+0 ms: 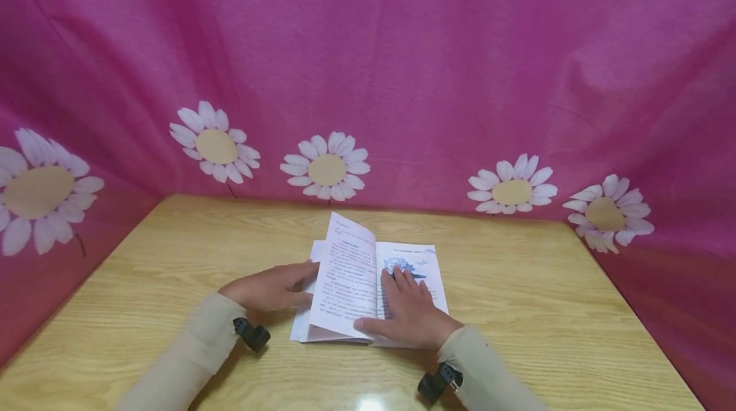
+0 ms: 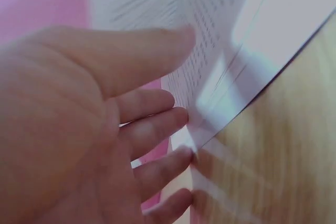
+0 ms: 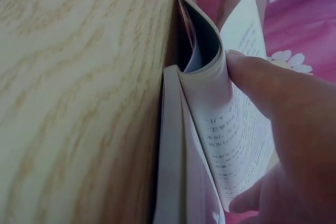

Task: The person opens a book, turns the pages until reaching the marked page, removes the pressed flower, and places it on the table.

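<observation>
An open book (image 1: 347,277) lies on the table, and one of its left-hand leaves stands partly raised. At the book's left edge is my left hand (image 1: 270,286), with thumb and fingers spread apart. In the left wrist view, the fingertips touch the edges of the pages (image 2: 220,35), and the thumb lies over the print. My right hand (image 1: 411,315) rests flat on the right page, below a blue picture (image 1: 399,264). Its thumb reaches across the fold onto the left page; the right wrist view shows this thumb (image 3: 257,74) against the curved leaf (image 3: 202,98).
The book is on a wood-grain table (image 1: 535,296). A pink curtain (image 1: 402,78) with white daisies hangs behind and beside the table. Black wrist cameras (image 1: 252,334) are strapped over both beige sleeves.
</observation>
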`<state>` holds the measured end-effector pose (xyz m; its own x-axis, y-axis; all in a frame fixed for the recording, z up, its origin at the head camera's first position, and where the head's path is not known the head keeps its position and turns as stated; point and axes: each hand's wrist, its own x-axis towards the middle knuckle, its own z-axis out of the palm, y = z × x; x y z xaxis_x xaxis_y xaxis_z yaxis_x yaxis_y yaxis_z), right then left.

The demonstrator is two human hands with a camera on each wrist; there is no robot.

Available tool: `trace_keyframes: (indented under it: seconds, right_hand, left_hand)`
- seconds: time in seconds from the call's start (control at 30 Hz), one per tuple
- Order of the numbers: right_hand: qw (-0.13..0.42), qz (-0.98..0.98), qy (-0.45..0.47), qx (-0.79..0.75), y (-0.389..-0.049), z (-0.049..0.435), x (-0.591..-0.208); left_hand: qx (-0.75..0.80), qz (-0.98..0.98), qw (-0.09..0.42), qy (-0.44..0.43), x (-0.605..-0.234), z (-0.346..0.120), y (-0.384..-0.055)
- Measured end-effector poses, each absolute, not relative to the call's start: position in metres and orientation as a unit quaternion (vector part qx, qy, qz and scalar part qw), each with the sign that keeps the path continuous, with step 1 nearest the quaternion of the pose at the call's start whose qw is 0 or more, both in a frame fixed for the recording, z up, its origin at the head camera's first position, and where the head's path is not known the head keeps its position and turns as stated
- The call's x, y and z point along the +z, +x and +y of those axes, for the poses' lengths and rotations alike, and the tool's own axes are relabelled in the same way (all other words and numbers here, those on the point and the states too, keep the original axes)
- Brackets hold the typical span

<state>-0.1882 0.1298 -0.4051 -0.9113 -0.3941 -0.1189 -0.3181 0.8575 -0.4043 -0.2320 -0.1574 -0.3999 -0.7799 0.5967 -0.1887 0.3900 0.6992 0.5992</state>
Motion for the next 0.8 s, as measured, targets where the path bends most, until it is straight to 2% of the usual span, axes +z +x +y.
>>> trace_keyframes:
  seconds: [0.17,0.43,0.63,0.8]
  right_hand:
    - [0.096,0.96,-0.185,-0.187,-0.187,0.129,-0.406]
    - [0.087,0.961,-0.182,-0.189,-0.186,0.127,-0.405]
    - [0.087,0.964,-0.178,-0.179,-0.187,0.126,-0.408]
    - [0.083,0.964,-0.176,-0.18,-0.188,0.125,-0.409]
  left_hand:
    - [0.321,0.898,0.17,0.247,-0.398,-0.163,-0.237]
    - [0.374,0.893,0.075,0.238,-0.391,-0.158,-0.241]
    - [0.322,0.903,0.001,0.284,-0.38,-0.145,-0.23]
    - [0.223,0.919,0.013,0.325,-0.387,-0.133,-0.224]
